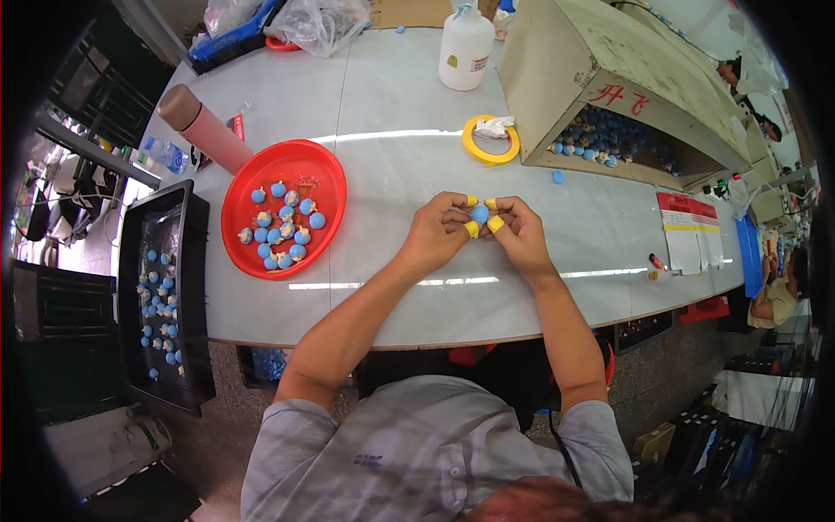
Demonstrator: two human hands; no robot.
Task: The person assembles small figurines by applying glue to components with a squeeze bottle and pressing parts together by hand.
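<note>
Between my two hands, over the middle of the table, I hold a small blue ball-shaped piece [479,214]. My left hand [439,228] pinches it from the left with thumb and forefinger. From the other side the thumb and forefinger of my right hand [520,233] close on it. Yellow covers wrap the tips of those fingers and thumbs. To the left stands a red round tray [335,235] with several blue and cream pieces of similar size in it. Finer detail of the held piece is partly hidden by my fingertips.
A pink flask [209,130] stands behind the red tray. At the left, a long black bin [198,296] holds more blue pieces. A yellow tape roll [474,150], a white bottle [465,52] and an open-fronted box [548,96] of blue pieces stand beyond my hands. Papers [687,230] lie right.
</note>
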